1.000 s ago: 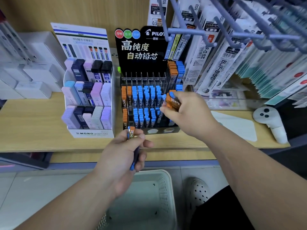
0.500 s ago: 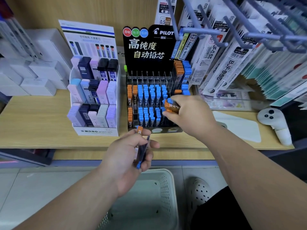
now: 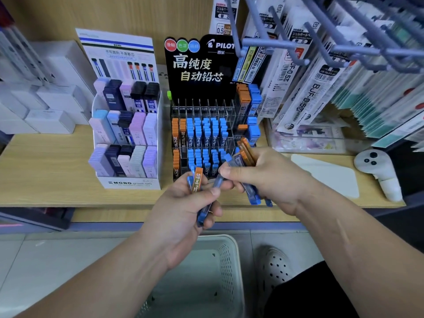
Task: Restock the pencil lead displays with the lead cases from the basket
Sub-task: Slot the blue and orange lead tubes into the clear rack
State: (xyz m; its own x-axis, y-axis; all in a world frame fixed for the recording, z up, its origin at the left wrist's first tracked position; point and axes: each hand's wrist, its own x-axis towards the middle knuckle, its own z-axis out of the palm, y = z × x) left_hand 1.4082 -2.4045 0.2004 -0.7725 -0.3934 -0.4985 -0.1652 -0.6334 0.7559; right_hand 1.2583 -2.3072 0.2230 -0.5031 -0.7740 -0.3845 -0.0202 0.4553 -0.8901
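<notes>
**Lead cases (image 3: 246, 157) in both hands at the Pilot display (image 3: 202, 134)**

Left hand (image 3: 183, 210) grips an orange 0.5 HB case (image 3: 197, 180) and a blue-capped case (image 3: 217, 182); right hand (image 3: 268, 180) clutches a mixed orange-and-blue bunch. Hands meet just before the display on the tabletop (image 3: 46, 171). White basket (image 3: 234, 260) sits on the floor below.

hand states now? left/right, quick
Left hand: closed, holding a few lead cases, orange and blue.
Right hand: closed, holding a bundle of lead cases.
</notes>
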